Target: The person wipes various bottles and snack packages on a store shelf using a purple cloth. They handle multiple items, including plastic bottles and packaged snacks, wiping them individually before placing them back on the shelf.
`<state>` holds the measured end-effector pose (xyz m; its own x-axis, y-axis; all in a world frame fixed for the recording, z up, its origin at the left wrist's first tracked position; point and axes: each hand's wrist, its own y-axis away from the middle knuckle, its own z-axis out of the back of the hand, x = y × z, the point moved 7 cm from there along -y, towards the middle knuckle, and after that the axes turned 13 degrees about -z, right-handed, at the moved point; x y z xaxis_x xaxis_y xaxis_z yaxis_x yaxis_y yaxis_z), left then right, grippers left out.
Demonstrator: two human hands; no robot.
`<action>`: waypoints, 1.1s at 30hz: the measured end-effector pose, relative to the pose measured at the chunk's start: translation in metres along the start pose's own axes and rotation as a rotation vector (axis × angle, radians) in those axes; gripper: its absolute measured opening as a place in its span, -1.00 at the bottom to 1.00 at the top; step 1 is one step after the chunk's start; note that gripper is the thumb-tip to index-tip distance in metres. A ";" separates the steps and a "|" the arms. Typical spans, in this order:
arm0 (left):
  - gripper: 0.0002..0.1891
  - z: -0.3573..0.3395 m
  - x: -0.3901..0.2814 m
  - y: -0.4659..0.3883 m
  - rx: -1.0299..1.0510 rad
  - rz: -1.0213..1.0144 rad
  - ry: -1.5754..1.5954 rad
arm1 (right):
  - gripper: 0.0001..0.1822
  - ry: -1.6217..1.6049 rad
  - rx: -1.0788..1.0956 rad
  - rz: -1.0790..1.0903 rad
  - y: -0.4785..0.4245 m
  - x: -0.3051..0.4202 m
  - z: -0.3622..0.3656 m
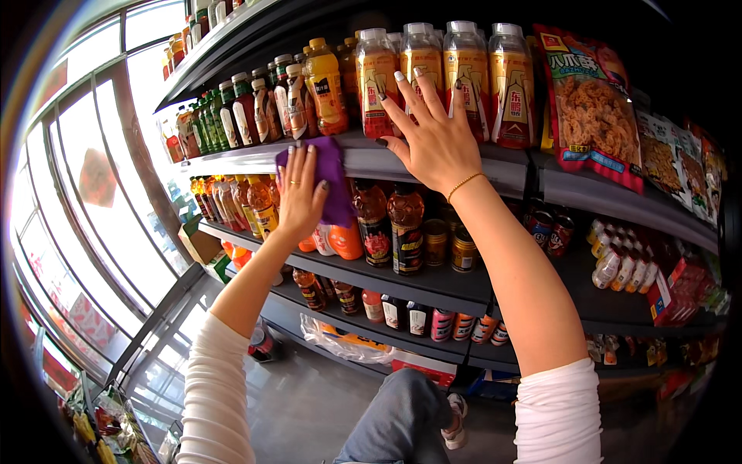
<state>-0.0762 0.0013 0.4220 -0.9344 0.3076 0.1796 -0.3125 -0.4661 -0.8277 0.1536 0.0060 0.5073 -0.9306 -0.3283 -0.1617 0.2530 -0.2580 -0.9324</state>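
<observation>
My left hand presses a purple cloth against the front edge of a shelf, its fingers pointing up. Part of the cloth hangs below that edge, in front of orange bottles on the shelf beneath. Spread wide, my right hand holds nothing and is in front of a row of clear-capped drink bottles. Whether its fingertips touch the bottles I cannot tell. Just above the cloth stands a yellow juice bottle beside several darker bottles.
A snack bag overhangs the shelf edge at right. Lower shelves hold dark-labelled bottles, cans and a pack of small bottles. A dark bottle stands on the floor. Glass doors are at left.
</observation>
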 end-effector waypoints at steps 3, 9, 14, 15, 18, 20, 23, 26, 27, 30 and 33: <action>-0.31 0.005 -0.049 -0.008 0.048 -0.156 0.066 | -0.39 0.011 -0.010 -0.008 0.000 -0.001 0.001; -0.28 0.008 -0.108 -0.035 0.098 -0.384 0.049 | -0.39 -0.033 -0.033 -0.008 -0.002 -0.002 0.003; -0.23 0.011 -0.088 -0.048 0.104 -0.421 -0.070 | -0.38 -0.020 -0.012 0.001 -0.003 0.002 0.005; -0.23 0.013 -0.084 -0.050 0.097 -0.419 -0.062 | -0.38 -0.018 -0.015 0.006 -0.002 0.002 0.004; -0.23 0.015 -0.062 -0.049 0.089 -0.342 -0.053 | -0.37 -0.001 -0.020 0.021 -0.002 0.000 0.003; -0.23 0.014 -0.042 -0.040 0.107 -0.278 -0.066 | -0.37 0.001 -0.008 0.022 -0.001 0.000 0.003; -0.25 0.014 0.003 -0.024 0.029 -0.158 -0.095 | -0.38 0.002 -0.030 0.036 -0.002 0.001 0.004; -0.27 0.013 0.038 -0.009 0.014 -0.072 -0.065 | -0.40 0.004 -0.042 0.045 0.000 0.000 0.001; -0.27 0.014 0.047 -0.006 0.003 -0.048 -0.062 | -0.40 0.003 -0.057 0.046 0.000 0.000 0.002; -0.30 0.017 0.067 0.007 -0.019 0.064 -0.088 | -0.40 0.011 -0.056 0.052 -0.001 0.003 0.001; -0.34 0.015 0.064 0.008 -0.055 0.221 -0.095 | -0.40 0.036 -0.042 0.047 0.000 0.003 -0.001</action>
<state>-0.1405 0.0053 0.4348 -0.9917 0.1229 0.0384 -0.0919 -0.4669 -0.8795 0.1503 0.0061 0.5067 -0.9271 -0.3062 -0.2161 0.2857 -0.2041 -0.9363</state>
